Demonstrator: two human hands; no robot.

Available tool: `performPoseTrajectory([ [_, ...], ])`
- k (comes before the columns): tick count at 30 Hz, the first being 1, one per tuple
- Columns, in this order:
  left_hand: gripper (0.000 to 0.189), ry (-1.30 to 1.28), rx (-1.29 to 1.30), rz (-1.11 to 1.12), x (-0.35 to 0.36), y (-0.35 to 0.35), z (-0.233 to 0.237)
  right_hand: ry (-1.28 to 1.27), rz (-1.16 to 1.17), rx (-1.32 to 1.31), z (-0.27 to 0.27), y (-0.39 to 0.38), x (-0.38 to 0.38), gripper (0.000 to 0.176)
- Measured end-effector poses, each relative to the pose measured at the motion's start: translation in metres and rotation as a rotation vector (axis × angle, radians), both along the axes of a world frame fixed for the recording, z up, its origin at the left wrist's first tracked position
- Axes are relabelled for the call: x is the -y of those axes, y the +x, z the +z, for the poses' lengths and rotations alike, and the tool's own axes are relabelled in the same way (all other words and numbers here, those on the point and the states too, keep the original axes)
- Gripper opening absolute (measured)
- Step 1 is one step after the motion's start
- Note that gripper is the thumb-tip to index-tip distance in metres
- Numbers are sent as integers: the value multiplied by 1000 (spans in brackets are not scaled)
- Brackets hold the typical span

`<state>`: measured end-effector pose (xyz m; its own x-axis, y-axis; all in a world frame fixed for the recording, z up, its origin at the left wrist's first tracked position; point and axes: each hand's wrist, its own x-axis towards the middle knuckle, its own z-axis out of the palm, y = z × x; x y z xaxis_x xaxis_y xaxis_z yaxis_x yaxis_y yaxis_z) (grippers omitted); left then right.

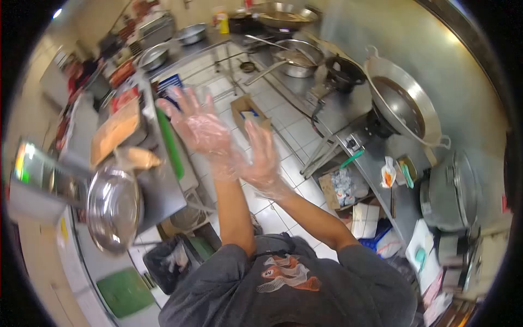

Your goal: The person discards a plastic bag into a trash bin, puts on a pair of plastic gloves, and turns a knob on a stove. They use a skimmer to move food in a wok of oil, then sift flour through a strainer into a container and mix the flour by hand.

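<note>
Both of my hands are raised over the tiled floor and wear clear plastic gloves. My left hand [201,128] has its fingers spread and holds nothing. Just to its right, my right hand [260,161] touches the left glove near the wrist; its fingers point up, and its thumb side is blurred. Loose clear plastic hangs around both wrists. Nearest to my left hand is the counter at the left, with a green board [170,143] along its edge and a tray of orange food [116,131].
A steel bowl [114,209] sits at the left counter's end. On the right stand a large wok [403,101], a pan [297,57] and a big pot [449,191]. A cardboard box [238,111] and black bin [166,264] are low down. Another person [81,71] is far left.
</note>
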<state>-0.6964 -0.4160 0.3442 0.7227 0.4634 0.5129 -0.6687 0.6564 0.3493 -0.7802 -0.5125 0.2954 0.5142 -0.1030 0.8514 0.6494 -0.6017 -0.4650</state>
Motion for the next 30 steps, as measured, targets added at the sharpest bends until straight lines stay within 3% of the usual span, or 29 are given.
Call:
performPoseTrajectory([
  [1, 68, 80, 45, 26, 3, 15, 6, 36, 0, -15, 0, 24, -9, 37],
  [3, 66, -66, 143, -129, 1, 47, 19, -152, 190, -205, -28, 54, 0, 42],
  [6, 64, 7, 420, -179, -5, 79, 40, -49, 76, -213, -42, 74, -6, 37],
  [9, 66, 40, 515, -337, 12, 101, 50, 446, 180, -303, 14, 97, -2, 21],
  [11, 67, 32, 517, -449, 29, 116, 52, 538, 204, -293, 25, 124, 5, 11],
  [14, 69, 25, 517, -577, 51, 139, 54, 284, 260, -359, -16, 160, 28, 9],
  [17, 70, 44, 505, -665, 77, 162, 55, 394, 334, -514, -15, 167, 61, 10],
  [20, 72, 51, 480, -757, 110, 175, 53, 895, 473, -295, 18, 196, 70, 10],
  [22, 73, 61, 502, -823, 130, 181, 53, 924, 652, -308, -7, 224, 86, 15],
  [25, 75, 27, 405, -804, 140, 209, 51, 353, 466, -412, -38, 240, 119, 22],
  [26, 84, -47, 250, -674, 138, 218, 51, 324, 473, -475, -49, 237, 130, 25],
  [27, 89, 72, 278, -630, 133, 235, 48, 286, 474, -530, -60, 234, 145, 28],
  [29, 101, 301, 335, -568, 116, 281, 35, 456, 254, -759, -94, 224, 174, 60],
  [30, 121, 211, 225, -573, 113, 295, 27, 539, 102, -781, -124, 219, 192, 82],
])
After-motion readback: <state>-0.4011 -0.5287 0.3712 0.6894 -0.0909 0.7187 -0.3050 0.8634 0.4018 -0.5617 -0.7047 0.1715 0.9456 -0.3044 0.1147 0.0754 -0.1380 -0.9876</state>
